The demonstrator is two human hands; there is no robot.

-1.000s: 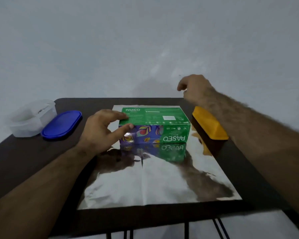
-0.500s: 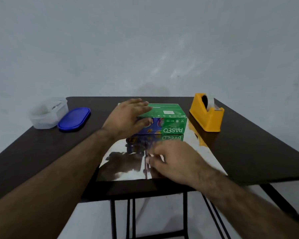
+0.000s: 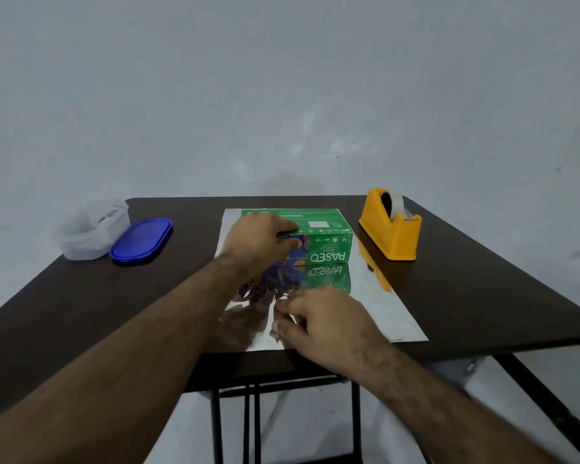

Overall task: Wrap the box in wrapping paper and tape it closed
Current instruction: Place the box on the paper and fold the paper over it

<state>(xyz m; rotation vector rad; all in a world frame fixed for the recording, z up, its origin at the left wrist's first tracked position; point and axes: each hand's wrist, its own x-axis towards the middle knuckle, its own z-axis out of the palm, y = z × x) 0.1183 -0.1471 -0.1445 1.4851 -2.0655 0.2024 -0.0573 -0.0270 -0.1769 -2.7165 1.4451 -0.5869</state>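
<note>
A tub (image 3: 89,229) and blue lid (image 3: 141,240) sit far left on the counter (image 3: 81,296). The right hand (image 3: 329,326) has left the dispenser (image 3: 390,226) and now presses, fingers loosely curled, on the paper (image 3: 382,313): folding begins. The left hand (image 3: 257,244) grips the box (image 3: 322,236), just beyond.

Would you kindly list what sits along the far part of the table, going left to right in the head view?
Clear plastic container → blue lid → green box on the silver wrapping paper → yellow tape dispenser.
</note>
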